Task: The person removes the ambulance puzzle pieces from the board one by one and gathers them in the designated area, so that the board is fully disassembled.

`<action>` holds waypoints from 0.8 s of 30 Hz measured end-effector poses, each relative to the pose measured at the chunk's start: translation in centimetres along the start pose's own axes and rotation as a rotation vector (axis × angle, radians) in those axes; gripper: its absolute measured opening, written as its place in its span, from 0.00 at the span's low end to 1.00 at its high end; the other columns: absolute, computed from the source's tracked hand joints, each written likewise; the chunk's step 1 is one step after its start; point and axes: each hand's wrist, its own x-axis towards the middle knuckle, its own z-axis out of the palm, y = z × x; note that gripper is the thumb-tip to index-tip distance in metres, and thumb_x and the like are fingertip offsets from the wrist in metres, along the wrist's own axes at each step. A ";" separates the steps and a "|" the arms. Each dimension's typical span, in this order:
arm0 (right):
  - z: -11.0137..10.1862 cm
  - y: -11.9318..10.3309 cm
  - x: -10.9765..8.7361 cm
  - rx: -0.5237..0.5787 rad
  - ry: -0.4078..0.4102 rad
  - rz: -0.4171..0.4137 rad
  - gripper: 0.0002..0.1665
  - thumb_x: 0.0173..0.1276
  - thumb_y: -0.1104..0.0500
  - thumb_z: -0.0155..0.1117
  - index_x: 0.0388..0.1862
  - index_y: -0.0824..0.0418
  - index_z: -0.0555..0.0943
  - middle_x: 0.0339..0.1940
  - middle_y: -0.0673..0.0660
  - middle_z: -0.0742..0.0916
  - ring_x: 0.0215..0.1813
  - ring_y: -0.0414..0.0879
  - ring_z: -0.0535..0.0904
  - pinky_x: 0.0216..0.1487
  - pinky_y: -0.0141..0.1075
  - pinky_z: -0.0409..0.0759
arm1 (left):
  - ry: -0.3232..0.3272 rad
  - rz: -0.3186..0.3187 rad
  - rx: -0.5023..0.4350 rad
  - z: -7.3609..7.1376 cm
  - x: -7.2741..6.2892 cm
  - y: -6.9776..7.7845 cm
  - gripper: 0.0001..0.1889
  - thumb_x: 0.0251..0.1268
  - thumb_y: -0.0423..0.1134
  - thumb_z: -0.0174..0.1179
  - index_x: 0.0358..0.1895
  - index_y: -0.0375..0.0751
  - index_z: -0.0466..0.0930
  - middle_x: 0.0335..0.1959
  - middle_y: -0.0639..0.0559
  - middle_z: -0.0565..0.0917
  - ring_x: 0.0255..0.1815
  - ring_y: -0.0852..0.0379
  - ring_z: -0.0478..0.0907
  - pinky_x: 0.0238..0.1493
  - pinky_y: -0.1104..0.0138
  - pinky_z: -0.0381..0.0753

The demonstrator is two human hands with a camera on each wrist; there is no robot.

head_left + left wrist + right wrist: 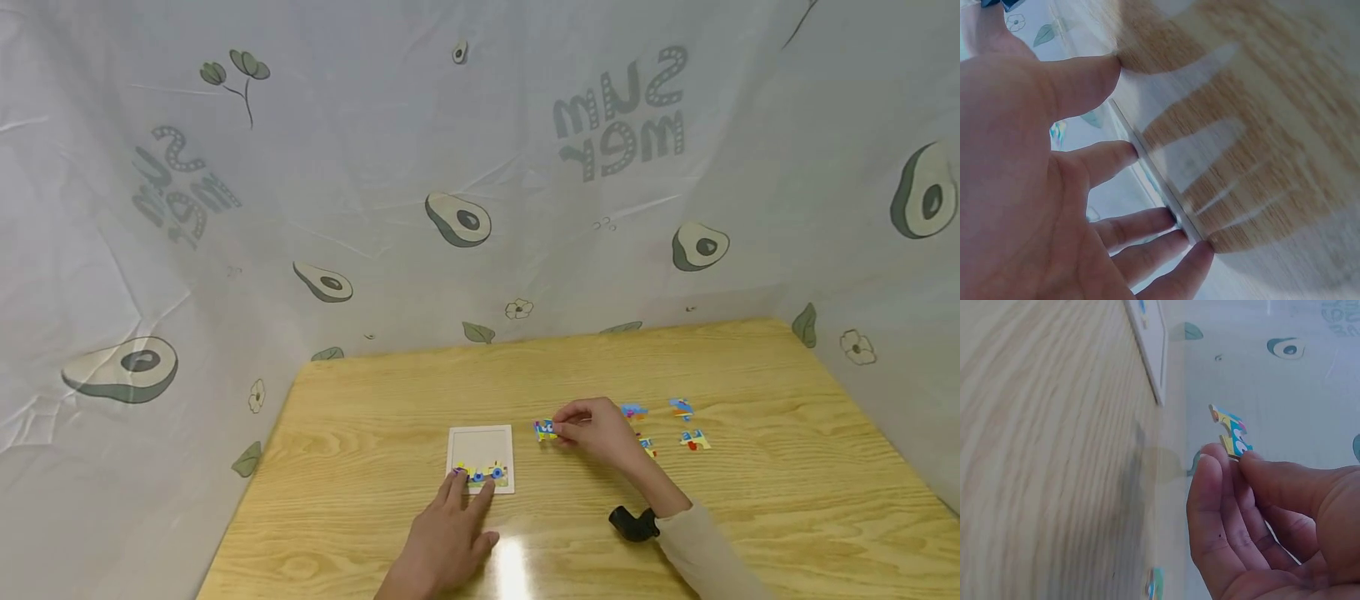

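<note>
My right hand [596,429] pinches a blue and yellow jigsaw piece [545,429] with printed eyes between thumb and fingertips. In the right wrist view this jigsaw piece [1235,437] stands out past the fingertips, raised off the table. To its left lies a white puzzle frame [480,431], its lower part filled with colourful fitted pieces [478,474]. My left hand [447,533] rests at the frame's near edge with spread fingers, fingertips on the fitted pieces and border. The left wrist view shows those fingers [1141,231] along the frame's edge.
Several loose jigsaw pieces [695,440] lie to the right of and behind my right hand, one partly hidden by it. A black curved object [633,524] is at my right wrist by the sleeve. A printed curtain [390,250] borders the wooden table [360,433].
</note>
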 end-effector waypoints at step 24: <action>-4.7 2.9 -4.0 -0.043 -0.018 0.087 0.10 0.73 0.72 0.65 0.49 0.77 0.84 0.40 0.65 0.88 0.38 0.48 0.90 0.37 0.36 0.91 | 0.005 0.013 0.008 0.5 0.0 0.2 0.34 0.78 0.58 0.56 0.81 0.52 0.65 0.80 0.28 0.66 0.81 0.32 0.66 0.72 0.45 0.79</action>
